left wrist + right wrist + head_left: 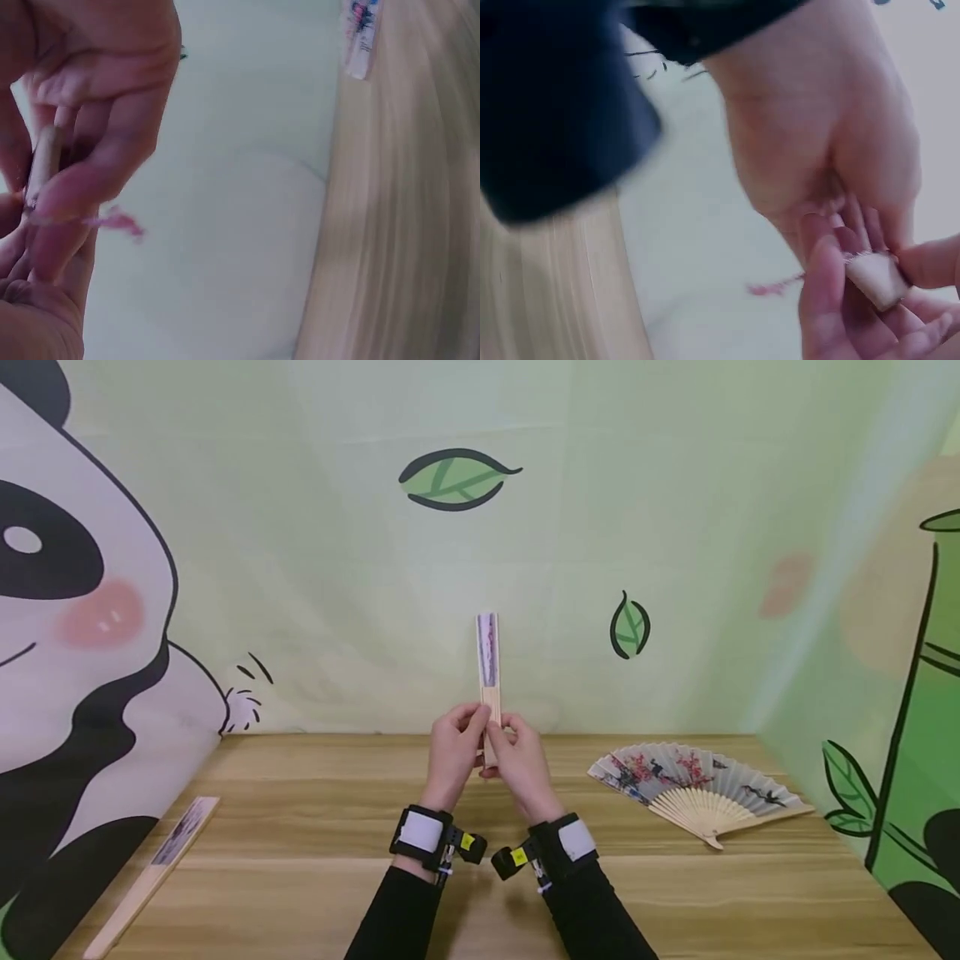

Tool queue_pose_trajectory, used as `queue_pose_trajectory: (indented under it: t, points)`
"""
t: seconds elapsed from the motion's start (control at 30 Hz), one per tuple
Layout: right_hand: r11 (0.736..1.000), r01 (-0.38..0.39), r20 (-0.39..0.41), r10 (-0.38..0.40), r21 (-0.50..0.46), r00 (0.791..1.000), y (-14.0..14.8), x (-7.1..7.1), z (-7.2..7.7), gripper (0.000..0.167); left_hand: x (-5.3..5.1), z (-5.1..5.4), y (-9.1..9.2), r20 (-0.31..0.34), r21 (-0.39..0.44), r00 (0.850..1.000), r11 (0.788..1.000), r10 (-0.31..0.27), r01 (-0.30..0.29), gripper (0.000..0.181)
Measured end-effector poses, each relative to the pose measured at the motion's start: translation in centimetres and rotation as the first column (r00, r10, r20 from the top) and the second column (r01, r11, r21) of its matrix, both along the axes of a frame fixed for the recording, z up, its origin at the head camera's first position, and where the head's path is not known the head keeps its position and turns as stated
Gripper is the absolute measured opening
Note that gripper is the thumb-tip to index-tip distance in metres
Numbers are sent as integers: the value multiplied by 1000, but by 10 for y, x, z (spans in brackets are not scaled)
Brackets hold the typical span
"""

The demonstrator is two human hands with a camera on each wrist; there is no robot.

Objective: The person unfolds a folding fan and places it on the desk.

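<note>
Wooden table (pixel 300 827), side edges (pixel 870 881) distant; fingers (pixel 478 718) of both hands (pixel 452 752) (pixel 523 762) pinch a folded fan (pixel 488 647)

Head view looked forward and slightly down across the bench (pixel 300 785), past its far edge, from farther back. Wrist views looked from close beside the left hand (pixel 453 750) and right hand (pixel 523 762), turned sideways: far edge steep at right and left respectively. Both shared the folded fan's (pixel 488 652) base and pink tassel (pixel 124 223).
</note>
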State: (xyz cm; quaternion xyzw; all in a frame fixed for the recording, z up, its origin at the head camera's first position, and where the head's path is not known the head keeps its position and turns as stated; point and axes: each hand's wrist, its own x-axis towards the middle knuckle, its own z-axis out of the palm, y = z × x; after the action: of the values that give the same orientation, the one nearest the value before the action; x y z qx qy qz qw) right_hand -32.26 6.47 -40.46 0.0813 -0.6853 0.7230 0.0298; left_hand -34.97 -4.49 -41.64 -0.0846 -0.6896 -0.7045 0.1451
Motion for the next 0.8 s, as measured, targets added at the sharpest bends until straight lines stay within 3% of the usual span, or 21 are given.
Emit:
queue_pose_trajectory:
  t: [0.2, 0.4, 0.63, 0.8]
  points:
    - [997, -54, 39, 52, 48, 998, 18, -2, -1, 36, 3, -5, 1, 1, -43, 999, 998, -34, 34, 27]
    - [998, -44, 50, 41, 51, 998, 28, -1, 4, 39, 11, 0, 5, -11, -24, 999, 999, -49, 49, 25]
    - [997, -22, 53, 18, 74, 998, 29, 3, 4, 34, 15, -4, 4, 27, -11, 998, 998, -56, 57, 23]
    - [997, 16, 17, -17, 75, 1000, 25, 4, 6, 31, 16, -2, 4, 13, 7, 999, 999, -40, 40, 23]
